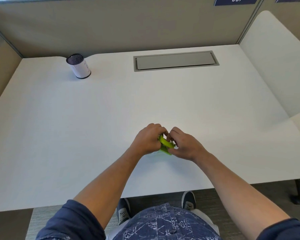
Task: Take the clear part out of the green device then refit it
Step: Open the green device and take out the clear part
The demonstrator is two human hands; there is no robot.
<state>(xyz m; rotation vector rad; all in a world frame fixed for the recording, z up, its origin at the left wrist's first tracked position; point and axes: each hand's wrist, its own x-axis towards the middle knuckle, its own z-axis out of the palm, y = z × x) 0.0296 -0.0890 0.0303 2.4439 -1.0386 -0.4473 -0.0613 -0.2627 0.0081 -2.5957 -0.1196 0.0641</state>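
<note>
Both my hands are closed around the small lime-green plastic device (165, 144) just above the near middle of the white bench (111, 110).

My left hand (146, 140) curls over the device from nine o'clock, fingers wrapped across its top edge; my right hand (184, 144) meets it from three o'clock, fingertips bent in and pinching at its upper rim. I see a faint clear piece (151, 155) under the device at about seven o'clock, touching the bench; I cannot tell whether it is seated or free. At ten o'clock, well apart, stands a white-wrapped cylindrical cup with a dark mesh top (78, 65); at twelve o'clock a grey rectangular cable hatch (176, 60) sits flush in the bench.
</note>
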